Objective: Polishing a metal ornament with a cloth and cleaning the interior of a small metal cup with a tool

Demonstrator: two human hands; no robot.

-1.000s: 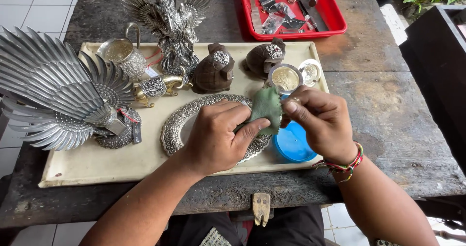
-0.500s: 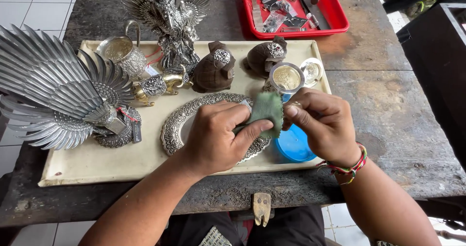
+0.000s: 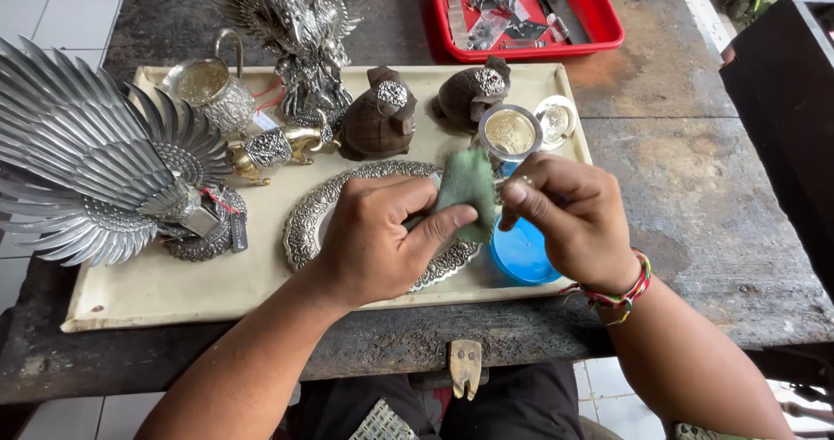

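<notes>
My left hand [image 3: 375, 236] rests over an oval embossed silver plate [image 3: 314, 216] on a cream tray [image 3: 156, 284] and pinches a green cloth [image 3: 467, 184]. My right hand [image 3: 569, 214] grips the same cloth from the right, fingers closed, just above a blue round lid [image 3: 521, 253]. A small open tin [image 3: 510, 132] stands right behind the cloth.
On the tray stand a large silver peacock [image 3: 95, 179], a winged silver statue [image 3: 300, 32], a silver cup [image 3: 208, 88], two dark turtle figures [image 3: 378, 114] and a small lid [image 3: 556, 120]. A red tray of tools [image 3: 521, 14] sits behind. The wooden table edge [image 3: 695, 327] is near me.
Both hands stay on the green cloth over the plate; the cloth and the fingers have shifted only slightly.
</notes>
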